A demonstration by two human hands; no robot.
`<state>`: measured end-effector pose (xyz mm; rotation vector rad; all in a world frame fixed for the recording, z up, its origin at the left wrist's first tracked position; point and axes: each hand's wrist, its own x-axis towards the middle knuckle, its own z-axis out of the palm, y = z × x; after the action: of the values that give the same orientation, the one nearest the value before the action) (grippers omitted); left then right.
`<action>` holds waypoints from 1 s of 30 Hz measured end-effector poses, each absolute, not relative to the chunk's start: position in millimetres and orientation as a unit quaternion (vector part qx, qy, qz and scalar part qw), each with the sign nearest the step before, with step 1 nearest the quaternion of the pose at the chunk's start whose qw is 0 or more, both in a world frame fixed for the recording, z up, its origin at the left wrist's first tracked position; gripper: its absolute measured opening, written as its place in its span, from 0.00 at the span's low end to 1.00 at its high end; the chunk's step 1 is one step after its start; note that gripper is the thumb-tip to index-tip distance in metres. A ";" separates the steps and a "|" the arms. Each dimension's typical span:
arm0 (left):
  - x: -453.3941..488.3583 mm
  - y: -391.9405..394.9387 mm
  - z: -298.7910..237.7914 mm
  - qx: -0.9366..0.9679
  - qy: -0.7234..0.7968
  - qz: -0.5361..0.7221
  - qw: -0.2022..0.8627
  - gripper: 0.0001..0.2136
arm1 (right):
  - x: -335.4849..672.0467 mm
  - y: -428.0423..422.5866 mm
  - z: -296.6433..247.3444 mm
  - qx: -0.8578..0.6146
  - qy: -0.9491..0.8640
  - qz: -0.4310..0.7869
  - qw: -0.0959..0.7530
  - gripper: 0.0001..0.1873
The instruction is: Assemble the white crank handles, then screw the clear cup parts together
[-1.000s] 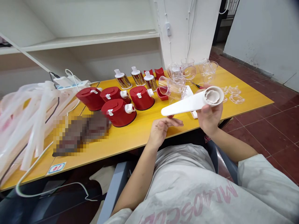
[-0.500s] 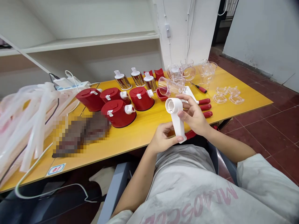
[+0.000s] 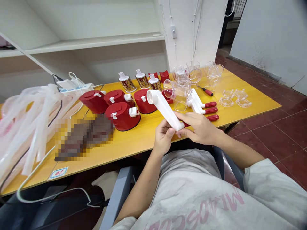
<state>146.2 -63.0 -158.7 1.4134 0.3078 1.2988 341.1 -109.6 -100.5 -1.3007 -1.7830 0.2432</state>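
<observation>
A white plastic crank handle (image 3: 165, 110) is held in front of me over the table's near edge, its round socket end pointing up and left. My left hand (image 3: 164, 135) pinches its lower end from the left. At the same end, my right hand (image 3: 200, 127) closes around the red grip, most of which is hidden by the fingers. Just beyond my right hand lie white crank handles (image 3: 195, 101) with red grips. Left of the held crank stand several red grater bodies (image 3: 123, 116) with white fittings.
Metal grater drums (image 3: 127, 82) with white tops stand at the back. Clear plastic hoppers (image 3: 179, 91) cluster to the right, near a red-handled screwdriver (image 3: 206, 91) and clear rings (image 3: 226, 102). Plastic sleeves (image 3: 35, 121), a power strip (image 3: 79, 88) and cables occupy the left.
The crank has tilted left, its socket end swinging leftward. My right hand has moved from the socket end down to the grip end; my left hand still holds the lower end.
</observation>
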 end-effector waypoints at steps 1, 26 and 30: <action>146.2 -65.0 -156.4 0.623 0.111 0.532 0.564 0.28 | 343.0 -111.8 -95.8 -0.507 -0.730 0.101 0.448 0.41; 144.6 -77.7 -139.9 0.719 0.194 0.379 0.550 0.22 | 446.9 -66.3 -81.2 -0.734 -0.644 0.000 0.216 0.22; 145.5 -76.7 -139.6 0.716 0.194 0.372 0.558 0.22 | 444.5 -56.8 -81.2 -0.741 -0.644 0.005 0.189 0.22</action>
<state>145.5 -76.7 -139.6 1.6903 0.4571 0.8775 444.5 -56.8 -81.2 -2.0840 -1.8118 0.0142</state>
